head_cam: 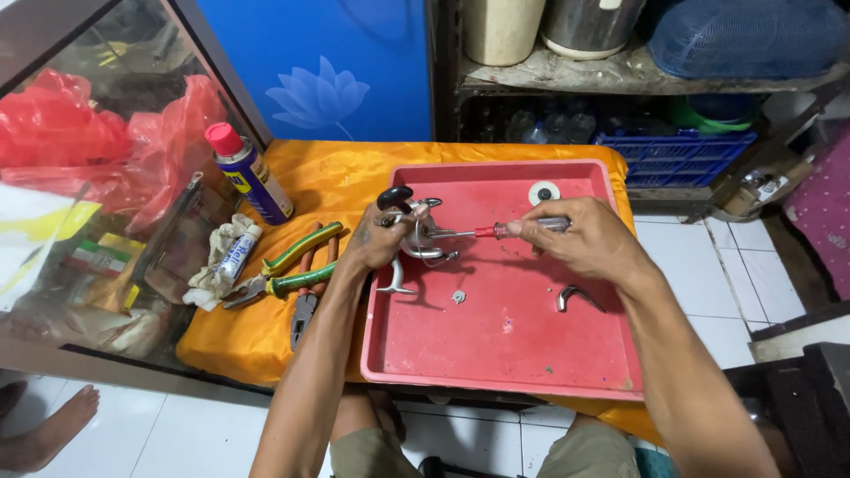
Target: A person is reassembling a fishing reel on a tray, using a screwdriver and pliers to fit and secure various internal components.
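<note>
step: screw work on a metal fishing reel body (416, 232), driver tip seated in its side, over the red tray (505, 345)
left hand (376, 239): fingers closed around the reel, holding it just above the tray's upper left area; dark knob sticks up past the thumb
right hand (575, 237): fingers pinched shut on the clear handle of a small screwdriver (505, 229) with a red collar, shaft level, pointing left into the reel
loose parts in tray: curved silver arm (394, 281) under the reel, small gear-like piece (458, 296), bent metal piece (575, 296), white round cap (544, 192) near the far wall
off tray, on orange cloth (336, 177): green-handled pliers (297, 270), second pliers, rag with small tube (237, 255), spray can with red cap (248, 173)
next move needs: judging by the grip, steady axial pressure while turning, reel held dead still so the tip stays in the slot; keep it over the tray, as any screw would likely drop free
</note>
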